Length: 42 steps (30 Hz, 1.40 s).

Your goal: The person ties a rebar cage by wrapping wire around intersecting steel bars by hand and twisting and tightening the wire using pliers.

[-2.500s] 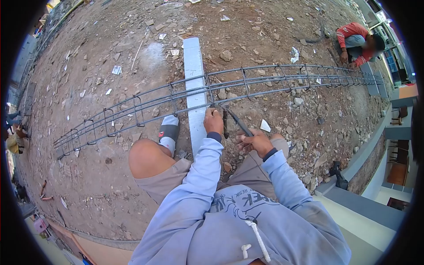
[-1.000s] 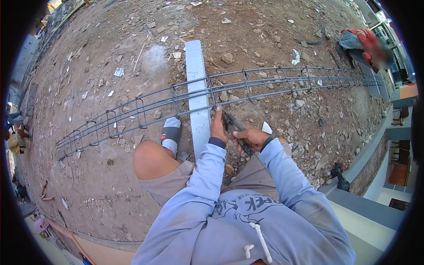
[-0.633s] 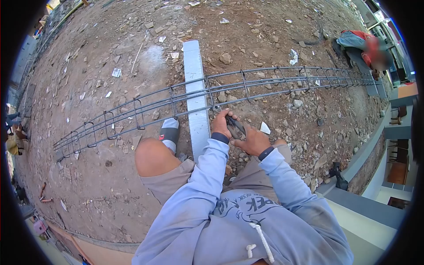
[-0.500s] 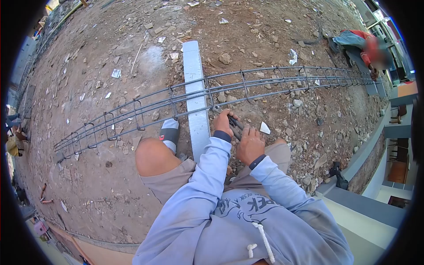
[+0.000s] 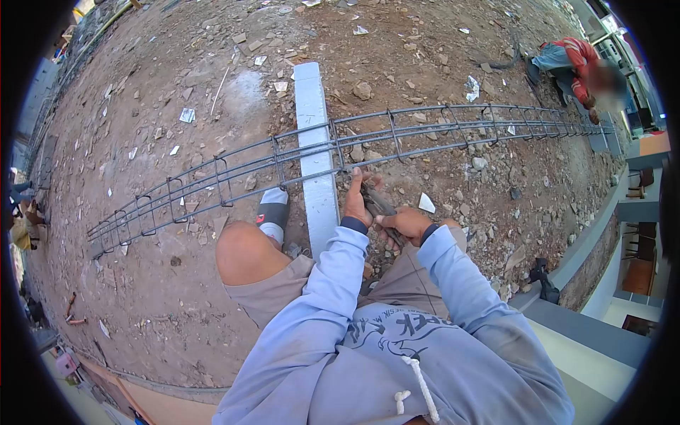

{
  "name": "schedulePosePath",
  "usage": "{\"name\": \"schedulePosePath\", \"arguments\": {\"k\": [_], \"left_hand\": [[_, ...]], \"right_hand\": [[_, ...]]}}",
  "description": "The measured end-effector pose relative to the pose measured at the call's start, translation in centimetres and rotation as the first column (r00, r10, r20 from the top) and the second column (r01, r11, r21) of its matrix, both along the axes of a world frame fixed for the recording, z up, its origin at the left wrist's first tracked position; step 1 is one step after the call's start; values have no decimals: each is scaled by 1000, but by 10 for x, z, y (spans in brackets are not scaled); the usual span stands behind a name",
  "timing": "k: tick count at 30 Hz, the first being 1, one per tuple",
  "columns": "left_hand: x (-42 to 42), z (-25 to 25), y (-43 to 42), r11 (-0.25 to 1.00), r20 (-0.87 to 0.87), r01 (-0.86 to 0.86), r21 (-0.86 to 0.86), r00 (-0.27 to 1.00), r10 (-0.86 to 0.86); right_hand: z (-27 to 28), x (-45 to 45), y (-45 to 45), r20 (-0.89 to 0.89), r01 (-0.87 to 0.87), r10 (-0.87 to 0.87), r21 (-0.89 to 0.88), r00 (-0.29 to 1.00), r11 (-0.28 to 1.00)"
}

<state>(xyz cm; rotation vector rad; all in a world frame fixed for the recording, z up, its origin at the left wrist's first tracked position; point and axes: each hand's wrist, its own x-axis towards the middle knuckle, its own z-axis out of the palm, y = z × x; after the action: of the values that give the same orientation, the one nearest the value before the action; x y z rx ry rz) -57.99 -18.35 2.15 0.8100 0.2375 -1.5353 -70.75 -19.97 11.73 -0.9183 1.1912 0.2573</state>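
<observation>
A long rebar cage (image 5: pixel 397 134) of several bars and square stirrups rests across a grey-white beam (image 5: pixel 316 191). Just below the cage, beside the beam, my left hand (image 5: pixel 357 198) is curled around a dark, pincers-like tool (image 5: pixel 380 202), thumb pointing up; its fingers are partly blurred. My right hand (image 5: pixel 405 225) is closed by the tool's lower end. From it a thin wire (image 5: pixel 423 287) trails down over my lap. The fingertips of my right hand are partly hidden, and the tool's exact kind is unclear.
A co-worker in a red top (image 5: pixel 581 60) bends over the cage's far right end, by a grey block (image 5: pixel 602 142). Stones and white shards litter the dirt. A low wall (image 5: pixel 567 273) runs along the right. Another person (image 5: pixel 27 227) is at the far left edge.
My right hand has turned and drawn in lower, with the thin wire now showing below it. My left thumb has lifted and the tool has tilted. The co-worker has shifted slightly.
</observation>
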Motion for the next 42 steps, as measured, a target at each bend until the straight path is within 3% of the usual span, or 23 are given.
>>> {"name": "schedulePosePath", "arguments": {"k": [2,5,6,7,8,9,10,13,17,21,23,26,28,29,30,33,34,35,36,39,42], "left_hand": [[3,-5,-3,998,-125,18,-59,992,-25],[0,3,-6,992,-238,-11,-129,971,-21],[-1,-2,-4,990,-220,-9,-142,975,-23],[0,-10,-4,987,-201,-11,-158,979,-22],[0,-18,-6,985,-181,-14,-174,983,-18],[-1,-16,-9,993,-179,-27,-112,984,7],[-3,-10,-13,998,-175,-39,-46,984,31],[-5,10,-19,993,-137,-47,111,989,62],[-7,6,-25,974,-10,-3,225,1000,6],[-10,0,-28,924,189,12,382,978,-91],[-10,-3,-25,933,265,31,357,955,-133],[-2,4,-14,971,238,34,238,967,-92],[6,-1,-13,998,143,-3,56,990,-5],[6,-10,-13,998,84,-3,59,996,-2],[8,-5,-9,997,23,0,71,1000,-2],[9,9,-6,999,-151,-34,14,988,36],[10,10,-7,999,-182,-38,-23,983,33],[10,10,-8,997,-214,-41,-60,976,28],[8,6,-11,997,-218,-58,-53,975,45],[2,-11,-20,996,-206,-87,3,975,85],[-4,-1,-33,981,-133,-95,167,984,117]], "right_hand": [[-22,-18,-6,191,136,-187,252,964,958],[-18,-22,-14,197,119,-189,320,962,940],[-12,-18,-15,83,70,-91,223,992,972],[-7,-14,-12,-104,-132,118,-135,988,982],[-2,-10,-5,-343,-378,240,-424,908,823],[2,-5,5,-585,-616,252,-582,771,531],[8,1,16,-603,-576,126,-650,788,496],[1,8,43,-715,-710,-105,-699,691,86],[-12,18,52,-743,-714,-156,-669,651,206],[-26,9,42,-677,-627,-20,-692,736,356],[-33,6,38,-649,-604,28,-690,760,399],[-3,6,3,-389,-335,208,-294,897,895],[-14,-8,-3,-10,22,-22,-5,1000,1000],[-22,-15,-4,144,156,-185,193,972,969],[-22,-17,-6,155,199,-261,333,953,922],[-18,-14,-1,118,185,-227,294,967,938],[-6,-10,1,7,24,-24,-19,1000,1000],[7,-4,4,-162,-180,136,-302,977,936],[16,1,7,-362,-400,230,-515,903,758],[20,9,33,-638,-600,-2,-725,770,337],[15,22,47,-765,-742,-129,-643,630,191]]}}
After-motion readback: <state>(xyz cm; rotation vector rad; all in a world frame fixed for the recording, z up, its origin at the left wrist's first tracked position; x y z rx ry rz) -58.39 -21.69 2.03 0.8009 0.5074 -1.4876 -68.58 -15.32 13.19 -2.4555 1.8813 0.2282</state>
